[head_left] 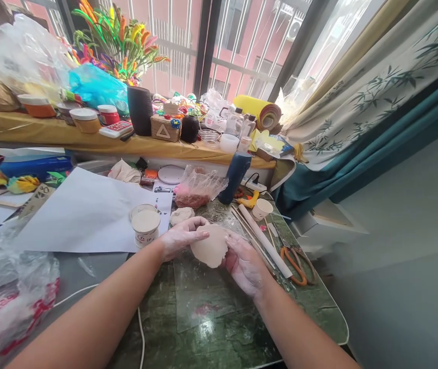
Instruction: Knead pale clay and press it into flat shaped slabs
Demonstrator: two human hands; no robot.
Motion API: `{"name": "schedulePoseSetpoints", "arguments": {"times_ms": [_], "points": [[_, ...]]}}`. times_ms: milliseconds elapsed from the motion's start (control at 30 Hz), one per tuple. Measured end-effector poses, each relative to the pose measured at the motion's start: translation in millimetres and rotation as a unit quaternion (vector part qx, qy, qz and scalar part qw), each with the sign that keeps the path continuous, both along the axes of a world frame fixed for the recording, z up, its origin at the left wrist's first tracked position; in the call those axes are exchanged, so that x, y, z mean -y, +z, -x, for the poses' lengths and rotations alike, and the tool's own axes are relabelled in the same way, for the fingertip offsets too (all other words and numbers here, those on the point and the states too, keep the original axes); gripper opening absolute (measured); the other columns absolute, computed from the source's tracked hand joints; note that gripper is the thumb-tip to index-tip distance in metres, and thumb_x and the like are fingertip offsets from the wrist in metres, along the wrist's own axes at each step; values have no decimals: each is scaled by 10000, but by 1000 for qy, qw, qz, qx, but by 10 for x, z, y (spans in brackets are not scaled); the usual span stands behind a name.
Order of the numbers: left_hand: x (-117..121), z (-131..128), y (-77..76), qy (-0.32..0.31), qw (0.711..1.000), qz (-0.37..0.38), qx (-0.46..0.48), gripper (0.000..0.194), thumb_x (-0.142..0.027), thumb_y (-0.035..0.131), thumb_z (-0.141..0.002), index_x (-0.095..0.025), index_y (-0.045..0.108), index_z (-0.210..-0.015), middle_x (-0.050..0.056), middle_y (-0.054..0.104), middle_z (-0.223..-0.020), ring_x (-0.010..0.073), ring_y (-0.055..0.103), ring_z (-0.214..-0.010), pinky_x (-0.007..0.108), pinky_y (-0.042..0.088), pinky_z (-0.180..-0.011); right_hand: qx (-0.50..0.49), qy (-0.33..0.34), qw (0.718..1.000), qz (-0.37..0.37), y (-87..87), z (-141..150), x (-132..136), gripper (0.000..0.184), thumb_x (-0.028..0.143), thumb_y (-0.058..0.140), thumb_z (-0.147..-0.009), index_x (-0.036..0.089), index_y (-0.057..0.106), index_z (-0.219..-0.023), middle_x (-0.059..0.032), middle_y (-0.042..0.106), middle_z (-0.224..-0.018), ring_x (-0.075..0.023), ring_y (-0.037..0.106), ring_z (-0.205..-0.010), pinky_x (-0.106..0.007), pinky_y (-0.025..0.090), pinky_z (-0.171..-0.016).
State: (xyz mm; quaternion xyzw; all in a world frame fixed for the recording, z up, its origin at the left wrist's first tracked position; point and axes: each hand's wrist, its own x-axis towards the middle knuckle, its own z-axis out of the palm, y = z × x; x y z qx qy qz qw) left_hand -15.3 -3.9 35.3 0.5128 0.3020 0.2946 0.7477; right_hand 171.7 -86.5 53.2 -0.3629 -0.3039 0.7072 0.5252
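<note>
A flat, ragged-edged slab of pale clay (210,248) is held up between both hands above the table. My left hand (182,237) pinches its upper left edge, thumb lying across the near face. My right hand (244,261) grips the right edge, with the fingers partly behind it. White powder or residue coats both hands. Just behind my left hand sits a lump of the same pale clay (181,216). To its left stands a paper cup (145,225) with a pale top. Under the hands lies a clear sheet (199,302) with smears on it.
Right of the hands lie a white rolling rod (267,241), thin sticks and orange-handled scissors (296,266). Behind are a dark blue bottle (235,177), a bagged pink lump (198,192) and a yellow glue gun (249,199). White paper (88,215) covers the left side; a white cable (141,333) runs in front.
</note>
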Motion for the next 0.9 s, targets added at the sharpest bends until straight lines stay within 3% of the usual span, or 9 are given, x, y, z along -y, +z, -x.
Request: {"name": "schedulePoseSetpoints", "arguments": {"times_ms": [200,333,500,633,900], "points": [[59,-52,-43,57,996,29,54,513,-474,879,-681,-192,531,-932,24,652,-913,144,627,-749,198,375,-571,44,-159,986,-15,-74,-7,45,523,394,879,-709,223,684,-1163,-56,761,-1027,-190,708,-830,-288,587,-684],[93,-119,-73,71,996,31,46,513,-495,858,-698,-200,509,-933,0,642,-884,123,601,-717,192,381,-569,60,-158,985,33,-246,-2,55,468,440,895,-672,185,725,-1025,-47,755,-886,-145,660,-681,-243,557,-565],[164,-209,-56,108,994,5,-1,509,-469,877,-655,-200,525,-907,-31,634,-818,114,580,-685,193,396,-585,109,-212,970,39,-387,26,54,427,480,896,-639,185,752,-912,-25,739,-836,-150,640,-689,-247,533,-572],[175,-251,-89,103,995,-13,-8,536,-396,892,-634,-185,614,-1041,33,697,-995,171,638,-832,238,467,-694,205,-238,950,7,-448,1,20,406,533,842,-689,170,763,-851,-19,711,-739,-159,603,-659,-261,485,-580],[164,-253,-128,110,993,-22,-20,526,-356,871,-667,-178,644,-1107,59,725,-1062,208,650,-936,270,481,-788,224,-237,944,-51,-479,-54,-65,408,521,788,-758,180,766,-982,-74,766,-936,-239,683,-862,-354,542,-790]]}}
